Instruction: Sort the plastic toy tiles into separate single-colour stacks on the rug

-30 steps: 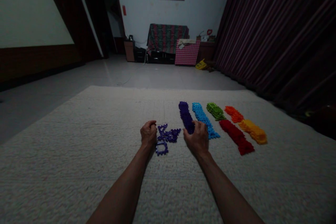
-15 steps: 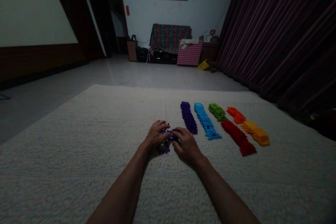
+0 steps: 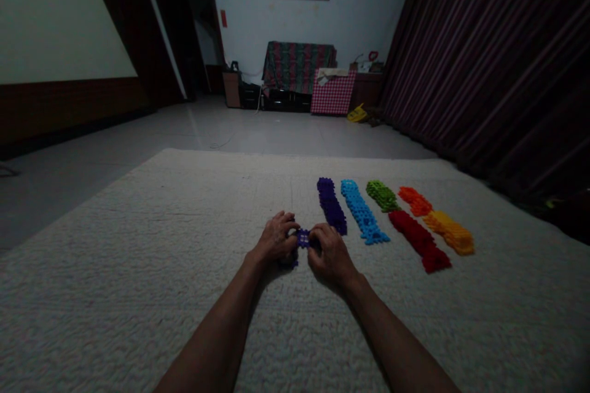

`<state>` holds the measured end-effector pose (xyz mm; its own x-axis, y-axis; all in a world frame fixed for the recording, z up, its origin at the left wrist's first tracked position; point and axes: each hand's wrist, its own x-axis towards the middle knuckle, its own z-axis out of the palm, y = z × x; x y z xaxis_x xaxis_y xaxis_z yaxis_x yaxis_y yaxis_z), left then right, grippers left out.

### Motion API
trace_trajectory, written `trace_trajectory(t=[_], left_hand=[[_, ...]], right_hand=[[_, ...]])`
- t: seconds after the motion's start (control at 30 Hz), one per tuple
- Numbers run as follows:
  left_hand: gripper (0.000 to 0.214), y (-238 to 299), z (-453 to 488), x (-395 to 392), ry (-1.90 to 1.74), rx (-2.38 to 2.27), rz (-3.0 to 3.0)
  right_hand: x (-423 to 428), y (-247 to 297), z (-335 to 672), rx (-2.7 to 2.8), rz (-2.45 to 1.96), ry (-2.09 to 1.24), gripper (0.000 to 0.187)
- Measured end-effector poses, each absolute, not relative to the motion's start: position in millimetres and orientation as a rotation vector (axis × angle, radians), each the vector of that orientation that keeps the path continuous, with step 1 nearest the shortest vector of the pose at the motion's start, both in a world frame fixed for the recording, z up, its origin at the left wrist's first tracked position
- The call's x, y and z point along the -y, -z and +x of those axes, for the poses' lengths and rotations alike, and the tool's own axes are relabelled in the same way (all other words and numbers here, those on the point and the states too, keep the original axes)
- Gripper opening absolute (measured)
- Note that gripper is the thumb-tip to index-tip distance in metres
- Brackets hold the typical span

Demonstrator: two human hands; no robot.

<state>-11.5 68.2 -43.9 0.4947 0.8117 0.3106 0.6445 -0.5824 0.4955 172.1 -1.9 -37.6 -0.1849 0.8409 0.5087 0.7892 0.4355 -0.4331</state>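
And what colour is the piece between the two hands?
The piece is purple; it shows best in the head view.

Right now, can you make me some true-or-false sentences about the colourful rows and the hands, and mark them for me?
1. The left hand and right hand have a purple piece between them. True.
2. The red row lies to the left of both hands. False: it lies to their right.
3. The light blue row lies between the purple row and the green row. True.
4. The mat is black. False: it is pale.
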Motion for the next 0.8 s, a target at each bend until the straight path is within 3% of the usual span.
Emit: trace_trajectory(t=[0.13, 0.27, 0.67, 0.8], left_hand=[[0.047, 35.0, -8.3, -58.5, -0.524, -1.215, 2.515], [0.044, 34.1, -8.2, -56.5, -0.504, -1.220, 2.514], [0.053, 43.4, -19.0, -77.6, -1.023, -1.252, 2.241], [0.052, 45.3, -11.1, -76.0, -1.078, -1.082, 2.201]], right_hand=[[0.0, 39.6, 173.1, 1.974, -1.352, -0.107, 0.026], [-1.4, 42.0, 174.3, 1.956, -1.333, -0.118, 0.025], [-3.5, 34.9, 174.1, 1.666, -1.213, -0.436, 0.006], [-9.5, 36.4, 180.5, 1.352, -1.222, -0.803, 0.024]])
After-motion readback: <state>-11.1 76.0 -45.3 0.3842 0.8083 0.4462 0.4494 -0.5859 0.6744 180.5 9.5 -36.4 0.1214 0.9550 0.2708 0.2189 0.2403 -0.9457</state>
